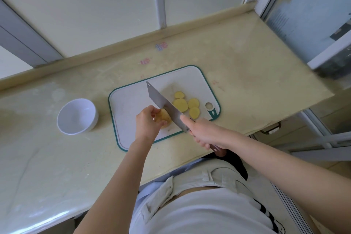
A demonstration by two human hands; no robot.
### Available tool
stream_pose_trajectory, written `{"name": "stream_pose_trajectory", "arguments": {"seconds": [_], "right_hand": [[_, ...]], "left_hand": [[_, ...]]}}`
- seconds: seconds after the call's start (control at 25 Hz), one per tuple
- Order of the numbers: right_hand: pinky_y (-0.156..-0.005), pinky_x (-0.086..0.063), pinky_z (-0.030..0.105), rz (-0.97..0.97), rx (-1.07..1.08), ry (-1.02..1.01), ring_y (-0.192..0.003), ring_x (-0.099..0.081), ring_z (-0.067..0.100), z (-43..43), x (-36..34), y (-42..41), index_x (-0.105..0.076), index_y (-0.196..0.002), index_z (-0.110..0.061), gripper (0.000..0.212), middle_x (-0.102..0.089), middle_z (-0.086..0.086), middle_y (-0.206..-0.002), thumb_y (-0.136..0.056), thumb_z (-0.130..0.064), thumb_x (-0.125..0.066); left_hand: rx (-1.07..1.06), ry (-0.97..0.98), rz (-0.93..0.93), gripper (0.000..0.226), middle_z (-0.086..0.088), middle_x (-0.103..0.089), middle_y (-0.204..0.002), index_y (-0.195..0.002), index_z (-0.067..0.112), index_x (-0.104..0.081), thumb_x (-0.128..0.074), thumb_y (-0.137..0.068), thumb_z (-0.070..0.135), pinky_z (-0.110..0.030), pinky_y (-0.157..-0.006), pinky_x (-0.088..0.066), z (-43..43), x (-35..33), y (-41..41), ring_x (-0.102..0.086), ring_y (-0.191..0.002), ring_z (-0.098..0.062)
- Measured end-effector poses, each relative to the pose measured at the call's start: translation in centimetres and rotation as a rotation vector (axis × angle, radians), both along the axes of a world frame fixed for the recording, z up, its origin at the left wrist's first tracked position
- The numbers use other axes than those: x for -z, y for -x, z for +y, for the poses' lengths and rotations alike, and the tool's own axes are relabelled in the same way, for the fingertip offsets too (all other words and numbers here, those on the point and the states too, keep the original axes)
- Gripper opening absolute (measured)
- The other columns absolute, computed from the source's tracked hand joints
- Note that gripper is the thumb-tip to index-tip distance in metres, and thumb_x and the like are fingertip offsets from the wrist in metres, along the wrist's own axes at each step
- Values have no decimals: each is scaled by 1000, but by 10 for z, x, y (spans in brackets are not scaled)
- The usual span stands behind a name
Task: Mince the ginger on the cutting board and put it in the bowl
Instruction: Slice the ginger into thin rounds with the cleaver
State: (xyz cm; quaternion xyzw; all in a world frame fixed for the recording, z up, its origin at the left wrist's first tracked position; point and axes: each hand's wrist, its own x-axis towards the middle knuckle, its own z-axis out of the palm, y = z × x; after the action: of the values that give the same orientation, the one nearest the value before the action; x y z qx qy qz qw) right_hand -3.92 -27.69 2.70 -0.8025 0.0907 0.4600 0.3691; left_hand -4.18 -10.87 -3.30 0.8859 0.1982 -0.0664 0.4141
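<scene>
A white cutting board with a teal rim lies on the counter. My left hand pins a chunk of ginger to the board near its front edge. My right hand grips the wooden handle of a cleaver, forefinger along the blade's spine. The blade's edge stands against the right side of the chunk. Several round yellow ginger slices lie flat to the right of the blade. An empty white bowl stands on the counter left of the board.
The beige counter ends at a raised lip against the white wall behind. A window frame and glass close off the right end. The counter's front edge runs just below the board, by my torso.
</scene>
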Motion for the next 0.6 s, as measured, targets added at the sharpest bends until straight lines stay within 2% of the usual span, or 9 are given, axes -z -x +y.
{"name": "stream_pose_trajectory", "arguments": {"seconds": [0.24,0.48,0.6], "right_hand": [[-37,-25,18,-3,20,-37,-39,-26,13,24,21,-18,-33,-66,-17,58,-31,0,-54,-96,-66,-27],[-42,-31,24,-147,19,-35,-41,-30,18,30,49,-9,-29,-58,-16,61,-31,2,-50,-98,-61,-27],[-41,-31,23,-150,26,-53,-40,-29,16,28,53,-10,-30,-59,-16,60,-30,1,-49,-99,-61,-27]], "left_hand": [[-17,19,-11,32,-3,-61,-96,-97,9,-62,-79,-71,8,-23,-78,-44,2,3,0,-56,-88,-18],[-28,58,-16,32,-2,-63,-92,-90,14,-61,-81,-67,7,-27,-80,-50,6,6,-1,-57,-88,-18],[-19,53,-15,32,-1,-62,-93,-90,16,-59,-81,-68,8,-26,-79,-49,7,7,0,-57,-88,-17]]}}
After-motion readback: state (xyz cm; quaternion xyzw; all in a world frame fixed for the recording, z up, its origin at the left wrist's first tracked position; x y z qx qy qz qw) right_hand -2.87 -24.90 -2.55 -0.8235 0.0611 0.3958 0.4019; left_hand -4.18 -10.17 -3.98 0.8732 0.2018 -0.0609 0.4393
